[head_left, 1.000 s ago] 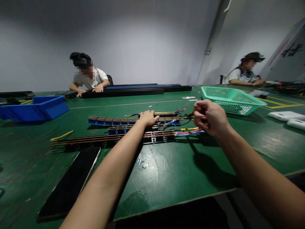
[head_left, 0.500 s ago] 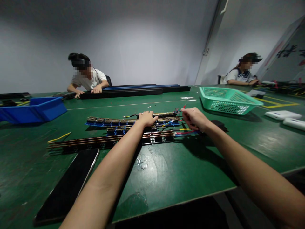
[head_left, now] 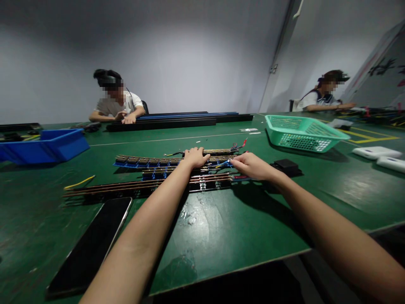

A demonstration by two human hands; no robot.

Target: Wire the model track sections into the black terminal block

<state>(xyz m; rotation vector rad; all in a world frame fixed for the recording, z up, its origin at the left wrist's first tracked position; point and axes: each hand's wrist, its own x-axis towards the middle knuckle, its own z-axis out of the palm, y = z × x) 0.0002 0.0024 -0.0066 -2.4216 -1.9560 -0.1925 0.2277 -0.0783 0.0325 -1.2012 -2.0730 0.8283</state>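
Observation:
Long strips with copper-coloured rods lie side by side across the middle of the table. My left hand [head_left: 196,157] rests flat with fingers spread on the far strips, including the one with a blue base [head_left: 133,162]. My right hand [head_left: 249,165] is closed in a pinch at that strip's right end, on a wire [head_left: 224,163] whose silvery tip shows by the fingertips. Red-tipped wires [head_left: 243,144] stick up from the farthest strip, just beyond my right hand. The near dark strip [head_left: 126,186] passes under my left forearm, with wires at its right end.
A black phone [head_left: 91,245] lies at the near left, a yellow wire [head_left: 79,182] beyond it. Blue bins [head_left: 60,145] stand left, a green basket [head_left: 306,133] right. A black box [head_left: 286,167] sits past my right wrist. Two people sit opposite, one behind long black bars [head_left: 164,123].
My right hand has come off the upright red-tipped wires and moved nearer, down to the blue-based strip's end. My left hand stays put. Both people across the table have shifted their hands.

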